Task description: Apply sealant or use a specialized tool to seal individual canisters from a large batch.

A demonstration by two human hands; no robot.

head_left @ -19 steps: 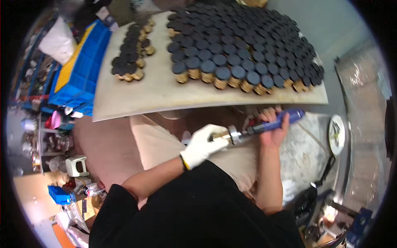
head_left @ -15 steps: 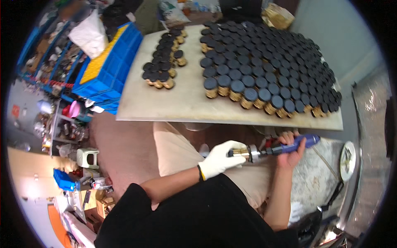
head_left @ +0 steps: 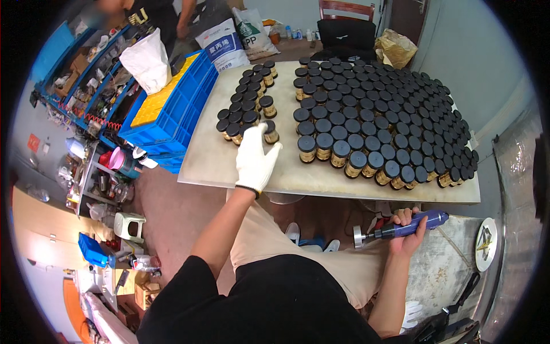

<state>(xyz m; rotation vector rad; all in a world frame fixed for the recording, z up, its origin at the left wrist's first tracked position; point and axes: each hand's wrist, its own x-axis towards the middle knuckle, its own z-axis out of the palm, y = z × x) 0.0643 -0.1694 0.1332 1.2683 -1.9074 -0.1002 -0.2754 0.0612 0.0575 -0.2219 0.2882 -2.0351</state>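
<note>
My left hand [head_left: 255,157], in a white glove, reaches over the table [head_left: 223,163] and holds a small gold jar with a black lid [head_left: 270,132] at the near end of a small group of the same jars [head_left: 246,109]. A much larger group of black-lidded gold jars [head_left: 384,114] fills the right of the table. Below the table's near edge, over my lap, my bare right hand [head_left: 408,229] grips a blue-handled power tool [head_left: 401,227] with a round metal head pointing left.
Stacked blue crates [head_left: 172,114] with a yellow tray and a white bag stand left of the table. Shelves with clutter line the far left. Printed sacks and a dark chair sit beyond the table. A person stands at top left.
My left hand has left the tool's head and reached up to the table with a jar. The right hand with the tool has dropped lower and to the right.
</note>
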